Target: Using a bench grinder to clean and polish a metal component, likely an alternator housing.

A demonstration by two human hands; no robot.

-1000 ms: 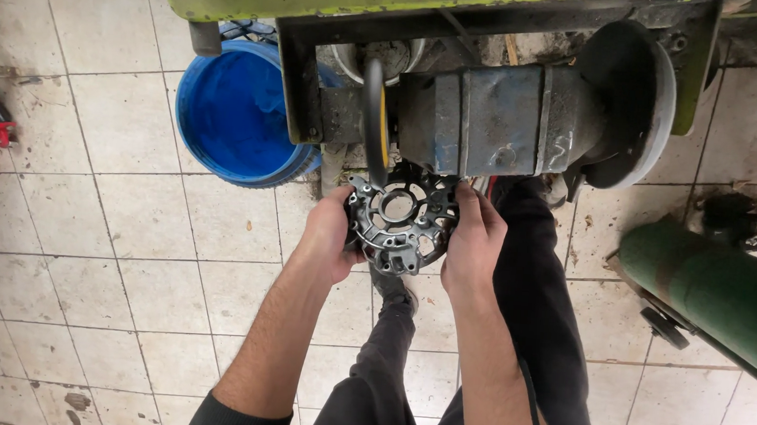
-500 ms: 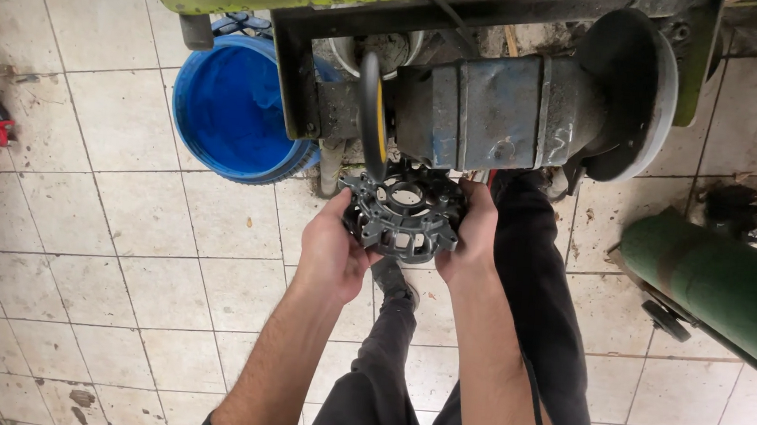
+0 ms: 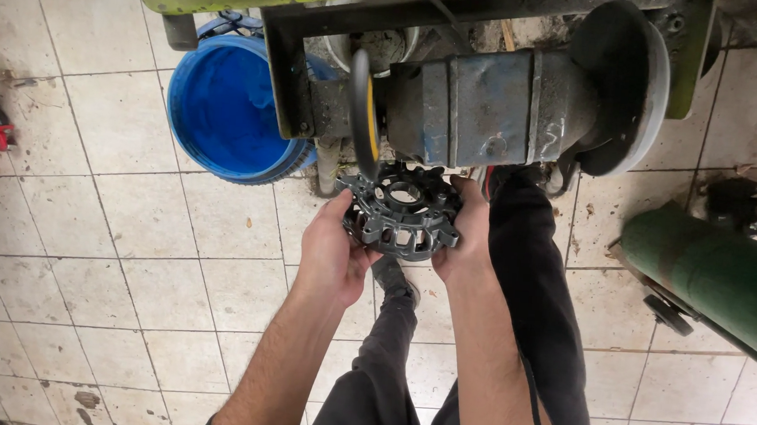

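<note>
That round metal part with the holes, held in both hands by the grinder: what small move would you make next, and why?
Probably ease the round metal part slightly up and left so its rim meets the thin grinding wheel. The left hand and right hand grip it on opposite sides, just below the grey motor, and its upper left edge already sits close to the wheel; whether they touch I cannot tell.

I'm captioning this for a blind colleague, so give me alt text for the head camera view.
Both hands, left hand and right hand, hold a round dark grey metal casting with openings up to the grey bench grinder. A blue plastic bucket stands on the dirty white tiled floor, a green cylinder to the right.
</note>
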